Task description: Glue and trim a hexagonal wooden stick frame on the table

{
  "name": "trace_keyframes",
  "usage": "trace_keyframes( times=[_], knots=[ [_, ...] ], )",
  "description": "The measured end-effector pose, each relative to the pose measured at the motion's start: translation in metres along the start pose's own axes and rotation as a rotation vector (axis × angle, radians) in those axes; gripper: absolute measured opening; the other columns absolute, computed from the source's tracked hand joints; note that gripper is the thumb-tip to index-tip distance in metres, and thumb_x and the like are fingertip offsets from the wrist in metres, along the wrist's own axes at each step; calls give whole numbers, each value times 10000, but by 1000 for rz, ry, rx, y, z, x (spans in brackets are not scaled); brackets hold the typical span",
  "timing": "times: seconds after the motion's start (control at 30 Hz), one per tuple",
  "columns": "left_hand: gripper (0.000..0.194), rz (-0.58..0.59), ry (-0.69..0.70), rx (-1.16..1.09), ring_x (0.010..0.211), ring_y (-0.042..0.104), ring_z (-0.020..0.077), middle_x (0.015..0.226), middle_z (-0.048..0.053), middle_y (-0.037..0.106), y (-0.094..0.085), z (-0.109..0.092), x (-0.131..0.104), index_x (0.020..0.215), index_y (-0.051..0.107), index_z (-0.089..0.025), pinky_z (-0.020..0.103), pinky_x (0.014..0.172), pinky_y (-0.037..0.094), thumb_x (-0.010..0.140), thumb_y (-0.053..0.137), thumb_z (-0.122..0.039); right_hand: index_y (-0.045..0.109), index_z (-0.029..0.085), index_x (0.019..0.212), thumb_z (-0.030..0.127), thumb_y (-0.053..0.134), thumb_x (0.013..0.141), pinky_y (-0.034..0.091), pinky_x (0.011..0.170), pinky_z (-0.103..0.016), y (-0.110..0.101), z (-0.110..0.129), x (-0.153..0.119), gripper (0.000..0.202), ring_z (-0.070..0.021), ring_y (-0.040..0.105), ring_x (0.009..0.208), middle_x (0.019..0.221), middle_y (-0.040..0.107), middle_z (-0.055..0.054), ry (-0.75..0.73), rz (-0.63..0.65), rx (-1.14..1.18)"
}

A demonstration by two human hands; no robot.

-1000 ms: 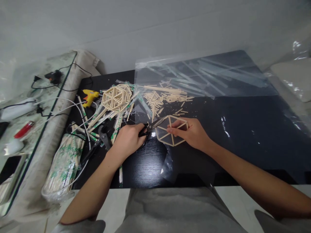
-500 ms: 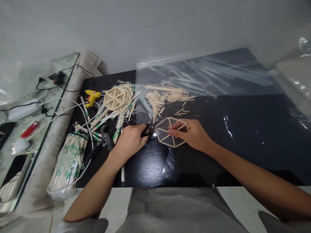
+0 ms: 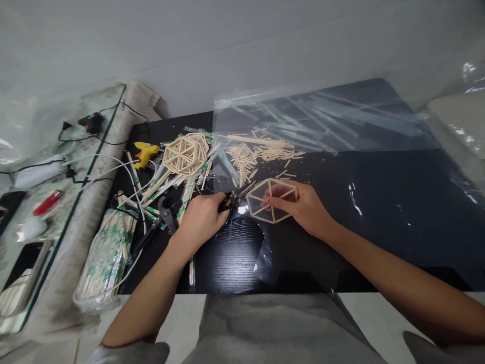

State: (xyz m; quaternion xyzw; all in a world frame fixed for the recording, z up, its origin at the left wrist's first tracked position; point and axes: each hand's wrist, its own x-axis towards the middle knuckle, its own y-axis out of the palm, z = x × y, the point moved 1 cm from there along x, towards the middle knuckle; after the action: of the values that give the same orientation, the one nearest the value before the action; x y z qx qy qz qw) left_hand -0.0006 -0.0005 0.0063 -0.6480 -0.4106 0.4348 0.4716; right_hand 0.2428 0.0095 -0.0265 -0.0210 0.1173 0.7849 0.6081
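My left hand [image 3: 204, 217] is wrapped round the black handles of a pair of scissors [image 3: 237, 197], whose blades point up and right. Just right of the blade tips, my right hand [image 3: 303, 207] pinches a wheel-like frame of pale sticks [image 3: 273, 221] with spokes meeting in its middle. Clear film seems to span this frame. Similar stick frames [image 3: 184, 154] lie stacked behind my left hand. Loose short sticks [image 3: 242, 159] are heaped beyond the scissors.
A yellow glue gun [image 3: 144, 154], black pliers [image 3: 166, 215] and wrapped sticks [image 3: 106, 253] lie on the left. Clear plastic film [image 3: 318, 121] covers the back of the black table [image 3: 379, 202]. White and black cords cross the left edge beside a glass-topped surface [image 3: 49, 177].
The stick frame in my right hand has moved slightly right and away from me, and its tilt has changed. A gap now shows between it and the scissor blades, which look closer together.
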Motion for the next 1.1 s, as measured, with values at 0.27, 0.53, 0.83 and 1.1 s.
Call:
trace_keyframes(
  times=[0.27, 0.53, 0.83, 1.1],
  knots=[
    [147, 34, -50, 68, 910, 740, 278, 968, 106, 778, -6, -2, 1, 934, 683, -179, 325, 714, 434, 941, 559, -259, 783, 238, 857, 420, 935, 696, 648, 782, -392, 0, -3, 0, 287, -222, 769, 748, 787, 772, -6, 8, -75, 84],
    [187, 28, -116, 150, 911, 745, 301, 966, 117, 789, -6, 4, 4, 917, 686, -188, 349, 684, 403, 953, 537, -295, 749, 236, 866, 379, 960, 657, 651, 799, -392, -1, 0, 3, 330, -211, 763, 748, 782, 739, 13, 93, -123, 219],
    [179, -7, -40, 18, 830, 718, 259, 893, 91, 772, -6, 3, 3, 845, 665, -196, 323, 673, 383, 945, 567, -308, 716, 217, 867, 365, 961, 650, 655, 798, -398, -1, -2, 4, 359, -200, 761, 731, 775, 718, 20, 97, -131, 230],
    [167, -30, -31, 13, 799, 706, 252, 870, 89, 765, -6, 5, 3, 829, 662, -199, 321, 667, 373, 934, 576, -297, 699, 226, 873, 403, 947, 665, 655, 822, -442, -3, -4, 5, 369, -224, 762, 776, 787, 713, 14, 67, -135, 173]
  ],
)
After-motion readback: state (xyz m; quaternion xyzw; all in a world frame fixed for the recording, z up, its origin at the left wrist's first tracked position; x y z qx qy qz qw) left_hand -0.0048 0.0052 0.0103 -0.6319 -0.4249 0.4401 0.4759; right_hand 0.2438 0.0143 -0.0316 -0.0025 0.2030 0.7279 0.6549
